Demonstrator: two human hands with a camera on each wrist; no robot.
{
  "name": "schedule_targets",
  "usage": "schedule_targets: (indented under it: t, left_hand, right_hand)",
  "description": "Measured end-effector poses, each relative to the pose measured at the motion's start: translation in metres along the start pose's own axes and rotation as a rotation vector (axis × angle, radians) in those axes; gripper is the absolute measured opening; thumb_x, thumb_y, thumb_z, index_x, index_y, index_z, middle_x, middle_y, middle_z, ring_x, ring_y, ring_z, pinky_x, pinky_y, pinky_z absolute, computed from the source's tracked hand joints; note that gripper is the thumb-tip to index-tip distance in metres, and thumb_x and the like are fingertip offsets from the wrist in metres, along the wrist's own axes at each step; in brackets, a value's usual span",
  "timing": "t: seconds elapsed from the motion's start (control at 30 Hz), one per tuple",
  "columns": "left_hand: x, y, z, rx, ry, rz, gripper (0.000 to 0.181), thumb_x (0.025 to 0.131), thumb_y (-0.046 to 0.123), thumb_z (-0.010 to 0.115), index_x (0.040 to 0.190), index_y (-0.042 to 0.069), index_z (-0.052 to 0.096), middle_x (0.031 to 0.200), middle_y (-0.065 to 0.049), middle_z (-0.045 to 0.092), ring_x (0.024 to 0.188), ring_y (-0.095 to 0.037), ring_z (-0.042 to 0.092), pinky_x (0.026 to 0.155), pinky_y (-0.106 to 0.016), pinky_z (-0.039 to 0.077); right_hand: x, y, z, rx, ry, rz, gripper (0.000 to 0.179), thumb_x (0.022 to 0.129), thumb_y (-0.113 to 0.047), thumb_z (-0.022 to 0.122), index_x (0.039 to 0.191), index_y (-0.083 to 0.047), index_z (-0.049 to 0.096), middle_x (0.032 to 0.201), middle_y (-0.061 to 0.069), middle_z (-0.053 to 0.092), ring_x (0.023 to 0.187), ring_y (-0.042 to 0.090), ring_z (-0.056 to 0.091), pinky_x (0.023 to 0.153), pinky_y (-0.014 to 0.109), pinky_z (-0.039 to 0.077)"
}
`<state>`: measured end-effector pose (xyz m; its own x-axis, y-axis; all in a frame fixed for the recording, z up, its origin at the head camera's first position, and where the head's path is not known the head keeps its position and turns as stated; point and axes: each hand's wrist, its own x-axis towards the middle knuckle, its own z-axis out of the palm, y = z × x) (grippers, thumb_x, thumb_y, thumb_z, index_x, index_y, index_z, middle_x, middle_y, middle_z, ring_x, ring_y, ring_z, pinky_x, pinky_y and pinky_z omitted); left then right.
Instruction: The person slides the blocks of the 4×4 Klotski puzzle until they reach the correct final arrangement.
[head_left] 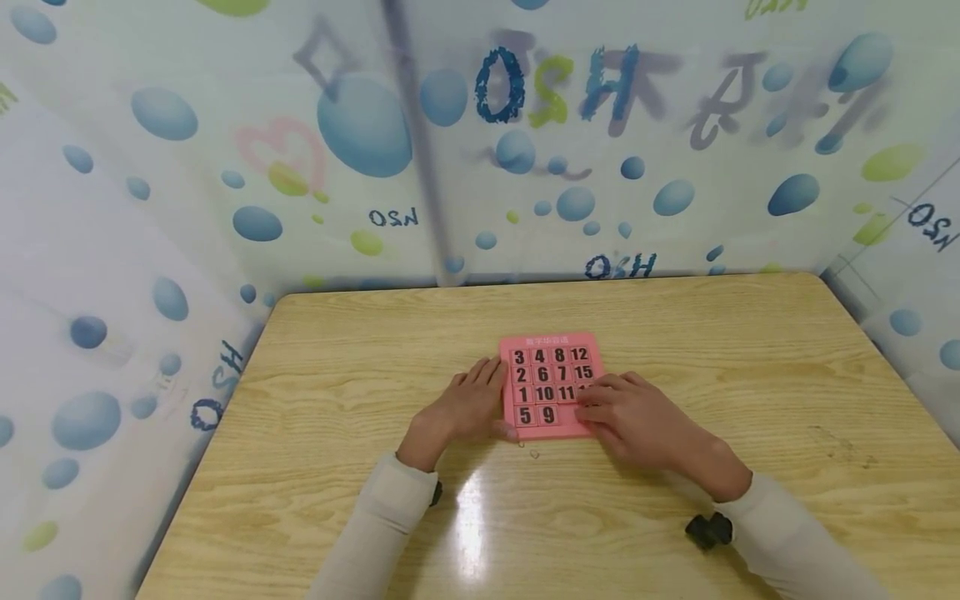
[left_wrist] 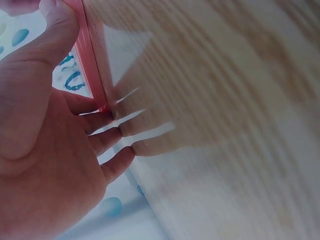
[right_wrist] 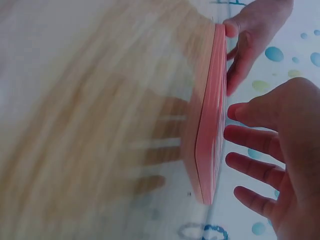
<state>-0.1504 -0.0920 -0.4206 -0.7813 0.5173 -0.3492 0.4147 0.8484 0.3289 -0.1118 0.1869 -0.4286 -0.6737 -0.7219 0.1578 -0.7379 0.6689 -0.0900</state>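
A pink sliding number puzzle (head_left: 555,432) lies flat on the table, its black-numbered tiles facing up. The bottom row shows 5, 9 and then a bare pink gap; the tiles at its lower right are partly hidden by the right hand. Along the puzzle's left side, my left hand (head_left: 471,404) rests with fingers extended and thumb at the near left corner. In the left wrist view those fingertips (left_wrist: 120,131) meet the tabletop beside the pink edge. My right hand (head_left: 637,421) reaches over the right side, its spread fingers (right_wrist: 255,167) at the tile face.
The wood-grain table (head_left: 345,350) extends around the puzzle on all sides. Two tiny ring-like bits, one of them a clear loop (head_left: 534,454), lie just before its near edge. A droplet-patterned wall covering (head_left: 300,167) stands behind the table's far edge.
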Motion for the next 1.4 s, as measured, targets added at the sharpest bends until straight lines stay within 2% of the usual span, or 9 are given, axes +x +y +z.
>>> schedule_targets:
  t: [0.3, 0.57, 1.1, 1.4]
  left_hand:
    - [0.0006, 0.0010, -0.0003, 0.007, -0.001, 0.001, 0.114, 0.084, 0.058, 0.071, 0.160, 0.007, 0.004, 0.167, -0.012, 0.005, 0.154, -0.030, 0.006, 0.121, -0.052, 0.019]
    - [0.0001, 0.0018, -0.0007, 0.004, -0.006, -0.007, 0.114, 0.083, 0.058, 0.071, 0.160, 0.007, 0.004, 0.167, -0.012, 0.005, 0.154, -0.030, 0.006, 0.121, -0.052, 0.019]
    - [0.0012, 0.0014, 0.0004, 0.006, -0.008, -0.017, 0.114, 0.083, 0.058, 0.071, 0.160, 0.007, 0.004, 0.167, -0.011, 0.006, 0.154, -0.030, 0.005, 0.121, -0.052, 0.018]
    - [0.0013, 0.0001, 0.0005, 0.016, -0.001, -0.013, 0.114, 0.083, 0.058, 0.071, 0.160, 0.007, 0.005, 0.167, -0.012, 0.007, 0.154, -0.030, 0.007, 0.121, -0.052, 0.019]
  right_hand:
    - [-0.0080, 0.0093, -0.0026, -0.036, -0.004, -0.029, 0.023, 0.092, -0.018, 0.065, 0.111, -0.017, 0.077, 0.113, 0.000, 0.071, 0.110, 0.024, 0.061, 0.096, 0.048, 0.047]
    - [-0.0104, 0.0102, 0.0019, -0.052, 0.001, -0.034, 0.022, 0.090, -0.015, 0.067, 0.109, -0.018, 0.078, 0.113, 0.001, 0.071, 0.110, 0.024, 0.061, 0.096, 0.048, 0.047]
    - [-0.0068, 0.0045, 0.0034, -0.052, -0.015, -0.035, 0.024, 0.093, -0.015, 0.064, 0.113, -0.017, 0.077, 0.117, 0.000, 0.070, 0.113, 0.024, 0.060, 0.097, 0.047, 0.047]
    - [-0.0031, 0.0006, 0.0052, -0.037, 0.025, -0.046, 0.024, 0.092, -0.014, 0.064, 0.111, -0.017, 0.078, 0.115, 0.001, 0.071, 0.111, 0.024, 0.061, 0.095, 0.046, 0.047]
